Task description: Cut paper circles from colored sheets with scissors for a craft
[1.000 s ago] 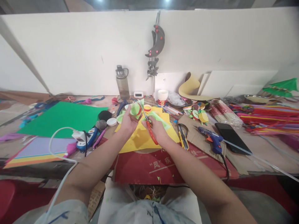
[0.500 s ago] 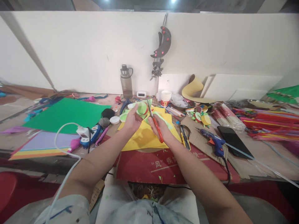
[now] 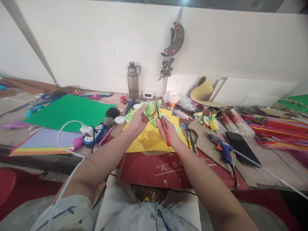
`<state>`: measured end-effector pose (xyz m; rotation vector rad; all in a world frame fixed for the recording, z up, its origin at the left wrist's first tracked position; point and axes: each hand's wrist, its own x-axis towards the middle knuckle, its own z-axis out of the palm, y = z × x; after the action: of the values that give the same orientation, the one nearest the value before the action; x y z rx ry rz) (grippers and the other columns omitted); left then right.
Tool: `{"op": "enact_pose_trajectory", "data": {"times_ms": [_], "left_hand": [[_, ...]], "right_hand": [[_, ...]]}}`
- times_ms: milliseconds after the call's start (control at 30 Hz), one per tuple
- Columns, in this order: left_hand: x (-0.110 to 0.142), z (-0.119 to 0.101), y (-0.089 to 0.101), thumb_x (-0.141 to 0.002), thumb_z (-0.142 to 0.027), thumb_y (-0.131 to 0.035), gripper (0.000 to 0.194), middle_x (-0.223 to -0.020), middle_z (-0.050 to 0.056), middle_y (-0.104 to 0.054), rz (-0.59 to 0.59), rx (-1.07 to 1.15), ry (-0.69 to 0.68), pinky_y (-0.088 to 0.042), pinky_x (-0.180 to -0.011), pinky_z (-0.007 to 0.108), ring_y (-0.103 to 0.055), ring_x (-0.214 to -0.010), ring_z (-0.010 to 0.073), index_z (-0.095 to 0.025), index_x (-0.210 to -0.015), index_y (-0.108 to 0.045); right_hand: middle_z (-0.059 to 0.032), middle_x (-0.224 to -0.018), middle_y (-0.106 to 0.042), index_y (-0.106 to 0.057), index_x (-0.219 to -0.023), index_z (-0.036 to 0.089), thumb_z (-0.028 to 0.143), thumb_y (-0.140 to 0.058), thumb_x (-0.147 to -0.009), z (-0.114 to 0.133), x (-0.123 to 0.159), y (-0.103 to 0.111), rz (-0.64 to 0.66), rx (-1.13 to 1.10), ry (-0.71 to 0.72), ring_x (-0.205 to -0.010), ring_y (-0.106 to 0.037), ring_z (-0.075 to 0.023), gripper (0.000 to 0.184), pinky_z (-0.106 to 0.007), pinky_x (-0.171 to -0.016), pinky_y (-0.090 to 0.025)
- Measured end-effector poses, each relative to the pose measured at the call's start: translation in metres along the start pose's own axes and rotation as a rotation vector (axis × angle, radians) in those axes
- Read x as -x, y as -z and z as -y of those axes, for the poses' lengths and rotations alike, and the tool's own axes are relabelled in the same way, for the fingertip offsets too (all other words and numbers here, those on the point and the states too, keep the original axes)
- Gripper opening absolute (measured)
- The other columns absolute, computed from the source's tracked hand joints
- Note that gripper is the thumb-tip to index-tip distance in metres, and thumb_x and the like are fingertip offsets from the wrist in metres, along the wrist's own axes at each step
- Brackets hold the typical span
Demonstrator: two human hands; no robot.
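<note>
My left hand (image 3: 139, 122) is closed on a piece of light green paper (image 3: 149, 109), held up over the yellow sheets (image 3: 139, 142). A round shape with a reddish edge shows at the green paper; I cannot make out whether it is a separate part. In my right hand (image 3: 171, 130) are scissors with red-orange handles (image 3: 165, 133), their blades pointing up and away beside the green paper. The fingers of both hands are partly hidden. More light green material shows by my right hand.
A red board (image 3: 149, 171) lies under the yellow sheets. To the right are a utility knife (image 3: 192, 142), a blue glue gun (image 3: 222, 147) and a black phone (image 3: 243, 149). A green sheet (image 3: 72, 112), a bottle (image 3: 133, 81) and a paper cup (image 3: 173, 100) stand or lie farther back.
The whole view has shifted slightly, so the bench things appear a little to the right. Both hands keep their hold on the green paper and the scissors, with little other movement.
</note>
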<state>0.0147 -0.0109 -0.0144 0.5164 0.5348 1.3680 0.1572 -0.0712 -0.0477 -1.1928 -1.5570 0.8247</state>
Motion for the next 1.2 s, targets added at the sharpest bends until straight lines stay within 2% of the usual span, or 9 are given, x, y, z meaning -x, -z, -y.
{"op": "enact_pose_trajectory", "data": {"times_ms": [100,300,600,800,967,1200], "left_hand": [[-0.0003,-0.0019,-0.0002,-0.101,-0.027,-0.069,0.015,-0.094,0.005,-0.083,0.021,-0.017,-0.015,-0.061,-0.096,0.026,-0.079,-0.083,0.0136,-0.014,-0.099,-0.077],[-0.0013,0.0015,0.0024,-0.099,-0.031,-0.073,0.017,-0.099,0.006,-0.084,0.037,-0.041,-0.023,-0.061,-0.098,0.03,-0.079,-0.09,0.0168,-0.015,-0.101,-0.078],[-0.0018,0.0031,0.003,-0.096,-0.033,-0.076,0.017,-0.101,0.007,-0.083,0.045,-0.059,-0.015,-0.061,-0.102,0.032,-0.08,-0.097,0.019,-0.015,-0.098,-0.078],[-0.0023,0.002,0.0044,-0.097,-0.032,-0.077,0.018,-0.099,0.006,-0.084,0.061,-0.063,-0.029,-0.063,-0.095,0.029,-0.081,-0.095,0.0182,-0.015,-0.098,-0.077],[-0.0036,0.0006,0.0064,-0.096,-0.034,-0.079,0.019,-0.103,0.006,-0.084,0.069,-0.089,-0.049,-0.063,-0.089,0.026,-0.081,-0.096,0.0179,-0.015,-0.1,-0.078],[-0.0028,-0.0028,0.0021,-0.103,-0.028,-0.067,0.02,-0.095,0.005,-0.083,0.067,-0.091,-0.055,-0.062,-0.084,0.024,-0.079,-0.086,0.0147,-0.014,-0.093,-0.078]], "right_hand": [[0.0047,-0.063,-0.043,-0.05,-0.091,0.026,0.081,-0.053,-0.093,0.0056,-0.0003,0.0003,0.016,-0.024,0.014,-0.056,-0.045,-0.016,0.055,-0.03,-0.054,-0.039],[0.0034,-0.07,-0.044,-0.044,-0.089,0.026,0.078,-0.056,-0.093,0.0067,-0.0022,-0.0007,0.026,-0.086,0.044,-0.061,-0.045,-0.0151,0.053,-0.03,-0.056,-0.04],[0.004,-0.071,-0.043,-0.047,-0.093,0.026,0.08,-0.057,-0.091,0.0051,-0.0021,-0.0016,0.02,-0.135,0.007,-0.059,-0.042,-0.0142,0.055,-0.029,-0.054,-0.039],[0.0054,-0.068,-0.036,-0.05,-0.092,0.026,0.077,-0.058,-0.093,0.002,-0.0009,-0.0005,0.01,-0.104,0.006,-0.056,-0.037,-0.0128,0.052,-0.026,-0.05,-0.035],[0.0054,-0.068,-0.038,-0.048,-0.089,0.026,0.074,-0.061,-0.093,0.002,0.0001,0.0004,0.016,-0.063,0.005,-0.055,-0.039,-0.0126,0.05,-0.025,-0.05,-0.034],[0.0052,-0.067,-0.039,-0.047,-0.088,0.026,0.077,-0.057,-0.093,0.0104,0.0024,0.0015,0.005,-0.051,-0.006,-0.056,-0.041,-0.0133,0.052,-0.025,-0.049,-0.035]]}}
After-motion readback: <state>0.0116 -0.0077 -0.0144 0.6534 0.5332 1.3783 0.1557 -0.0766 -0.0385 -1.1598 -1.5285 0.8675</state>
